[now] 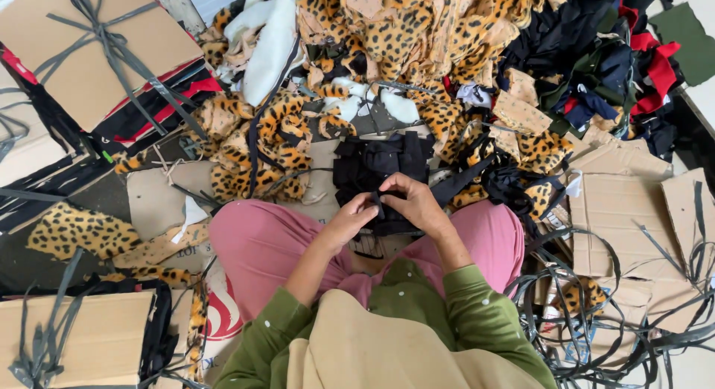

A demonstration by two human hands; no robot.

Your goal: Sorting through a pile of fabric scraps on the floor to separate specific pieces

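Note:
I sit cross-legged in pink trousers with both hands close together over my lap. My left hand (pixel 348 219) and my right hand (pixel 417 205) both pinch a small black fabric piece (pixel 377 203) between their fingertips. Just beyond the hands lies a stack of black fabric pieces (pixel 376 164) on cardboard. More black strips trail off to the right of my right hand.
A big heap of leopard-print fabric (pixel 402 32) fills the space ahead. Dark and red cloth (pixel 611 69) is piled at the back right. Strapped cardboard bundles (pixel 89 46) sit at left, flat cardboard (pixel 618 210) and grey straps (pixel 596 314) at right.

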